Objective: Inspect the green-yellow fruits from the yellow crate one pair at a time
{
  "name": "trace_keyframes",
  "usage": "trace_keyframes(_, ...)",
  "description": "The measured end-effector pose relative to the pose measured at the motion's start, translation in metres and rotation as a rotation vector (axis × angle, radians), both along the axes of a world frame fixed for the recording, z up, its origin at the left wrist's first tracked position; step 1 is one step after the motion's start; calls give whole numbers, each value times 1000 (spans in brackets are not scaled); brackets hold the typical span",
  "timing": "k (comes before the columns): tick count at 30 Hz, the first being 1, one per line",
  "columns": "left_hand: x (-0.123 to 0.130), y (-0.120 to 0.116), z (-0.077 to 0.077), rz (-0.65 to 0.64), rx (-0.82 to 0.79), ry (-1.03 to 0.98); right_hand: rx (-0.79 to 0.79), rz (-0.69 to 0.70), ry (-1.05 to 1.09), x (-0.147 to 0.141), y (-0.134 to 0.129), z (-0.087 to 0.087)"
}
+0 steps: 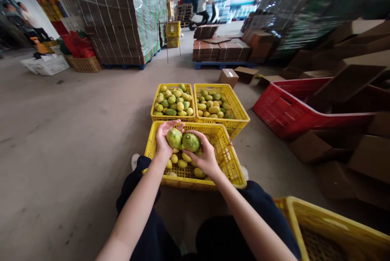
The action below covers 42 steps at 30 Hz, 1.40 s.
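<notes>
My left hand (165,137) cups a yellow-green lemon (174,138), its pale tip facing up toward me. Beside it, my right hand (205,151) grips a greener lemon (191,142) between thumb and fingers. The two fruits are side by side, close together, above the near yellow crate (227,147). Inside that crate lie several yellow lemons (182,163), partly hidden behind my hands and forearms.
Behind stand a yellow crate heaped with mixed fruit (154,110) and another partly filled crate (240,108). An additional yellow crate (291,208) is at lower right. A red crate (283,118) and cardboard boxes (371,151) crowd the right. A person rides a scooter (202,19) far back.
</notes>
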<state>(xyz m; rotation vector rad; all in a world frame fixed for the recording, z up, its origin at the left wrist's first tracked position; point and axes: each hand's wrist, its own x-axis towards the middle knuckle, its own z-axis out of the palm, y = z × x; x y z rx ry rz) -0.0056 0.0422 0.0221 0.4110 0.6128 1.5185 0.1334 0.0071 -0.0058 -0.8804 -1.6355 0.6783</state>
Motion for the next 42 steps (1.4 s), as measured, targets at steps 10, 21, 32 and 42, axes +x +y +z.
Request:
trace_keyframes(10, 4, 2, -3, -135, -302, -300, -536, -72, 660, -9, 6, -4)
trace_keyframes(21, 9, 6, -11, -138, -389, -338, -940, 24, 1187, -5, 15, -1)
trace_keyframes(32, 10, 1, 2, -166, -348, -244, -954, 150, 1184, 0, 9, 13)
trace_keyframes(42, 0, -9, 6, -262, -379, -240, -912, 26, 1150, -3, 11, 11)
